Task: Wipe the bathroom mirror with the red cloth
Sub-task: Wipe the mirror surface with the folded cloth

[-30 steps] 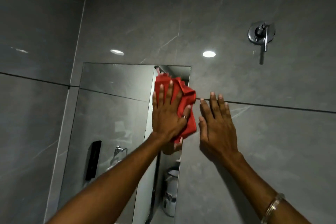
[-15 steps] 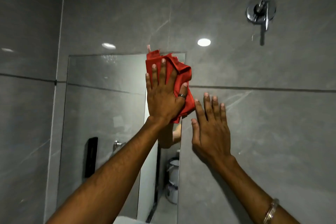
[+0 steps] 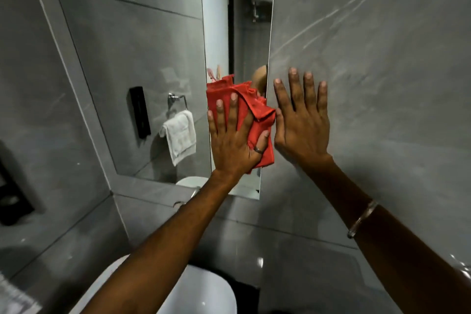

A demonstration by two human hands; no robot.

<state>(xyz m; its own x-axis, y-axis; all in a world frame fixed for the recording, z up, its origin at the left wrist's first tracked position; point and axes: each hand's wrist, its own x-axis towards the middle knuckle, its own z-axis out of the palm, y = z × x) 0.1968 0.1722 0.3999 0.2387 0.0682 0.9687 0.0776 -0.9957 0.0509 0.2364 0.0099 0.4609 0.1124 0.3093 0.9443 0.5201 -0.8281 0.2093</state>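
Looking at wall [image 3: 382, 58]: grey marbled tile, takes up most of the right side
mirror [image 3: 140, 58]: big pane set in the tile, reflecting a white hand towel on a ring and a black dispenser
right hand [image 3: 300, 125]: flat and open on the tile just beside the mirror's right edge, holding nothing, bangle on the wrist
left hand [image 3: 234, 140]: fingers spread, palm pressing the cloth onto the glass, ring on the thumb
red cloth [image 3: 262, 120]: bunched up under the left hand, low on the mirror by its right edge
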